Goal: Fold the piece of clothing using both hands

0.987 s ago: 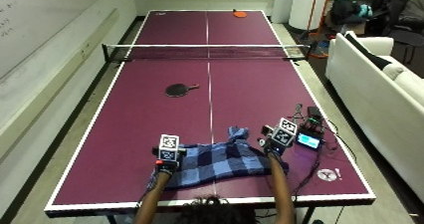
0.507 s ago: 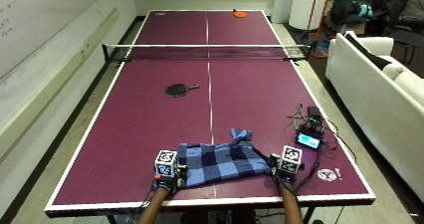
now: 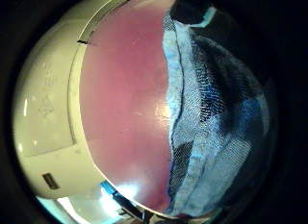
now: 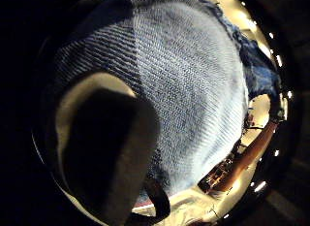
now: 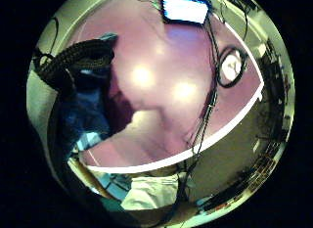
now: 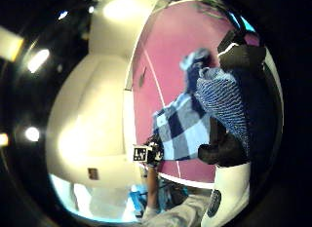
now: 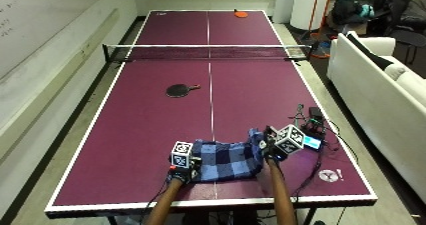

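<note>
Blue checked cloth (image 7: 226, 160) lies mid-fold, left hand (image 7: 180, 171) and right hand (image 7: 271, 146) seemingly pinching its edges (fingers mostly hidden). Next, carry one edge across.

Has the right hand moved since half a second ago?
Yes. The right hand has gone up the table, away from the near edge toward the net, carrying the checked cloth's right side.

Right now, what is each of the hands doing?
Left hand: holds the left edge of the checked cloth.
Right hand: holds the cloth's right edge, lifted off the table.
</note>
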Demonstrator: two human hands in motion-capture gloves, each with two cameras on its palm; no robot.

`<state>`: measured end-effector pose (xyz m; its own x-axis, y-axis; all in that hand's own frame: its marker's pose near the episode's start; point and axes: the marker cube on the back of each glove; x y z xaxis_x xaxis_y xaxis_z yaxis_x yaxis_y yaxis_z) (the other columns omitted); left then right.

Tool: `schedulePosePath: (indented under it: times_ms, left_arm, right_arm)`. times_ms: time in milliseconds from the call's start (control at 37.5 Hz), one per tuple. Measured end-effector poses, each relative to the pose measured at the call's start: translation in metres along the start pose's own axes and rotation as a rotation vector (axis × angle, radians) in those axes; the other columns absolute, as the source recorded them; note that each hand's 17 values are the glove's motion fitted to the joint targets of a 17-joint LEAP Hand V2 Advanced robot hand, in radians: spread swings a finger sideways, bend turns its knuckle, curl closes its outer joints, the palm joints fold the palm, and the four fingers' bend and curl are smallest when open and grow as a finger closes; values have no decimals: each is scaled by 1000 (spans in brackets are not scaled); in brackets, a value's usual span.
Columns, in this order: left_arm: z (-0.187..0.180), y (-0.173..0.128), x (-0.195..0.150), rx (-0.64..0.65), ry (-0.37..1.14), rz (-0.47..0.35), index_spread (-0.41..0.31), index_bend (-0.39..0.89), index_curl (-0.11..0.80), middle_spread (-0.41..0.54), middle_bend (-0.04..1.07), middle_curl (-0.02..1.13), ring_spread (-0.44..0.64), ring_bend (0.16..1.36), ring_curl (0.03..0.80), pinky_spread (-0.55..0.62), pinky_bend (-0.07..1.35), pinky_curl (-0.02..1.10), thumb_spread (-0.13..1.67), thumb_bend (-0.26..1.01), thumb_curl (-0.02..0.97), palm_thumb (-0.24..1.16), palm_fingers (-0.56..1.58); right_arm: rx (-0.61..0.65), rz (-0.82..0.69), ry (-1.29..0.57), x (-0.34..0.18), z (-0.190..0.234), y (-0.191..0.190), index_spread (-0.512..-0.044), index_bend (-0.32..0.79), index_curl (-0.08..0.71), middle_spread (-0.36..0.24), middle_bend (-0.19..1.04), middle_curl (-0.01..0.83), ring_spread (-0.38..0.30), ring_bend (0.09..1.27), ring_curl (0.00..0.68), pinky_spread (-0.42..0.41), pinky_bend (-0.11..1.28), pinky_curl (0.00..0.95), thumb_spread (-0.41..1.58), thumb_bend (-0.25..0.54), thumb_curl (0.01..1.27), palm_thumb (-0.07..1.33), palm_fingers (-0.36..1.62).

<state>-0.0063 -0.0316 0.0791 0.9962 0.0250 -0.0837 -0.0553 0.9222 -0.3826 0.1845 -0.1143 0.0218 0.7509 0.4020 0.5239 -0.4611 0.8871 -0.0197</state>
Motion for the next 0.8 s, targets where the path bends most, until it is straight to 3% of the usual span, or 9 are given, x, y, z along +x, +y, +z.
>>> schedulePosePath:
  times_ms: [80, 187, 347, 453, 587, 667, 693, 747, 800]
  left_arm:
    - [-10, 5, -3, 25, 81, -4, -99, 171, 353, 85, 154, 299, 214, 576, 343, 447, 353, 377, 1277, -17, 137, -13, 312]
    - [-30, 16, -16, 103, 237, -8, -104, 191, 366, 80, 132, 285, 195, 568, 336, 413, 384, 379, 1327, 16, 148, 41, 370]
    - [-56, 39, -42, 260, 282, -47, -110, 197, 384, 80, 145, 277, 182, 552, 333, 374, 394, 384, 1388, 43, 165, 104, 404]
    - [-28, 28, -59, 264, 333, -43, -113, 185, 389, 76, 149, 277, 177, 549, 330, 361, 386, 383, 1406, 50, 172, 129, 415]
    - [2, 23, -78, 283, 329, -68, -119, 191, 399, 74, 149, 275, 177, 540, 326, 354, 367, 377, 1430, 49, 174, 137, 435]
    - [5, 29, -87, 293, 327, -91, -120, 189, 402, 73, 146, 273, 177, 536, 324, 356, 362, 374, 1439, 46, 175, 139, 439]
    - [5, 31, -90, 292, 332, -96, -121, 190, 405, 73, 144, 272, 177, 534, 323, 356, 360, 374, 1443, 50, 177, 149, 441]
    - [3, 35, -95, 290, 351, -107, -121, 189, 407, 72, 147, 272, 179, 529, 321, 356, 355, 372, 1448, 49, 178, 152, 446]
    - [2, 36, -100, 291, 371, -116, -122, 186, 409, 75, 146, 270, 180, 527, 320, 356, 352, 371, 1452, 48, 179, 155, 448]
  right_arm:
    - [16, -131, -6, -39, 20, -14, -328, 18, 250, -254, 436, 455, -244, 865, 472, -241, 517, 337, 1071, 122, 359, 944, 1181]
    - [-24, -228, 39, -92, 33, 5, -334, 41, 229, -260, 379, 442, -246, 868, 474, -286, 549, 358, 973, 85, 393, 957, 1137]
    - [-155, -380, 155, -199, 56, 78, -335, 56, 209, -269, 350, 438, -250, 857, 472, -324, 565, 374, 868, 39, 436, 974, 1141]
    - [-295, -466, 189, -254, 64, 138, -337, 63, 202, -272, 340, 438, -255, 850, 469, -335, 559, 379, 827, 15, 461, 988, 1147]
    - [-517, -469, 225, -274, 101, 176, -333, 37, 185, -272, 335, 441, -259, 849, 468, -342, 564, 385, 793, -10, 488, 1003, 1135]
    - [-673, -524, 105, -281, 117, 189, -334, 13, 166, -268, 313, 439, -261, 857, 468, -344, 581, 388, 792, -18, 500, 995, 1106]
    - [-712, -537, 47, -283, 122, 190, -331, -1, 154, -230, 214, 408, -268, 831, 456, -292, 600, 395, 878, -68, 475, 895, 908]
    - [-738, -529, -49, -281, 125, 190, -324, 57, 177, -181, 144, 399, -213, 771, 460, -218, 632, 426, 974, -80, 434, 806, 699]
    - [-671, -500, -71, -274, 119, 183, -321, 76, 179, -152, 147, 391, -173, 738, 456, -186, 658, 430, 1036, -59, 417, 768, 677]
